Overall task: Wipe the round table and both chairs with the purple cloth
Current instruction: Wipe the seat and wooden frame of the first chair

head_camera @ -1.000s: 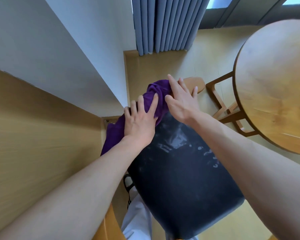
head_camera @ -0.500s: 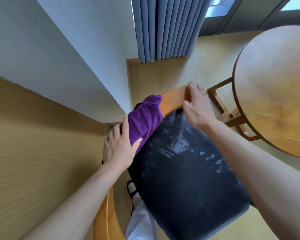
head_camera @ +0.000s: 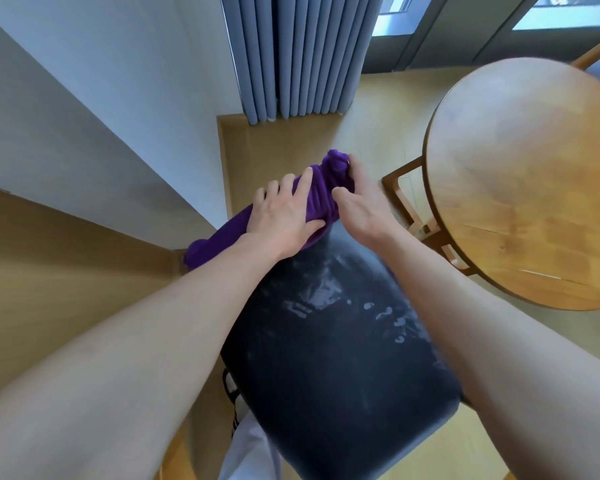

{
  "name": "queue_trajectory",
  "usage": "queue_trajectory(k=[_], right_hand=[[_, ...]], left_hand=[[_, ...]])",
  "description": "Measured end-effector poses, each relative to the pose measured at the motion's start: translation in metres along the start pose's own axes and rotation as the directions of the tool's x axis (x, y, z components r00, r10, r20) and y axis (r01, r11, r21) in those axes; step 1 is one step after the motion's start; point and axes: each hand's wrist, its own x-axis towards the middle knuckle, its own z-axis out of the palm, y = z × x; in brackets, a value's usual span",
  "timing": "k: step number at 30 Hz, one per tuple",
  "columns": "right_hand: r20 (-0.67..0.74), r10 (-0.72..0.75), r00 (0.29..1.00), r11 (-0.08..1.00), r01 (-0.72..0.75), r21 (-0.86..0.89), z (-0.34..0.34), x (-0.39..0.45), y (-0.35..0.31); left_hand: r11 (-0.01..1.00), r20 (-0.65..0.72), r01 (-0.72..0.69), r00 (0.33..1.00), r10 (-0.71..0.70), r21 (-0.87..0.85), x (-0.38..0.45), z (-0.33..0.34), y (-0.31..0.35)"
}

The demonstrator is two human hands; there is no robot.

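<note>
Pale wood flooring (head_camera: 371,109) fills a room corner where a white wall (head_camera: 111,98) meets grey-blue curtains (head_camera: 291,53) hanging to the floor. At right stands the round table (head_camera: 534,174), its bare wooden top seen from above, with part of its wooden base frame (head_camera: 406,188) showing beneath the near rim. Just beside it, in the centre, sits a chair with a dark seat (head_camera: 336,358) that carries pale glossy smears toward its far edge. Along that far edge, where the backrest would be, the purple cloth (head_camera: 319,188) lies draped in a long roll, one end hanging toward the wall and the other bunched near the table. A person leans over the seat with both bare arms reaching forward. Their left hand (head_camera: 284,216) presses flat on the middle of the cloth, fingers straight and spread. Their right hand (head_camera: 364,199) grips the bunched end, fingers curled over it and thumb set against the fabric.
</note>
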Motion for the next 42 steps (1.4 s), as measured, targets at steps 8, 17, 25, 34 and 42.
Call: queue_trajectory(k=[8,17,25,34,42], right_hand=[[-0.119,-0.122,0.985,0.774,0.019,-0.633,0.063,0.012,-0.008],[0.066,-0.228,0.971,0.593,0.192,-0.782,0.055,0.024,0.026],[-0.220,-0.103,0.970,0.708,-0.083,-0.701,0.057,0.030,0.026],[0.182,-0.288,0.940,0.532,0.315,-0.786,0.043,0.027,0.032],[-0.374,-0.031,0.927,0.683,-0.254,-0.685,0.057,0.057,0.014]], left_hand=[[0.895,-0.059,0.283,0.945,-0.322,-0.344,-0.111,-0.011,-0.087],[0.948,-0.004,0.202,0.978,-0.209,-0.247,-0.121,0.014,-0.085],[0.983,-0.082,0.118,0.988,-0.130,-0.138,-0.090,0.015,-0.073],[0.973,-0.070,0.135,0.986,-0.150,-0.185,-0.096,0.008,-0.070],[0.976,-0.053,0.146,0.986,-0.156,-0.165,-0.093,0.011,-0.072]])
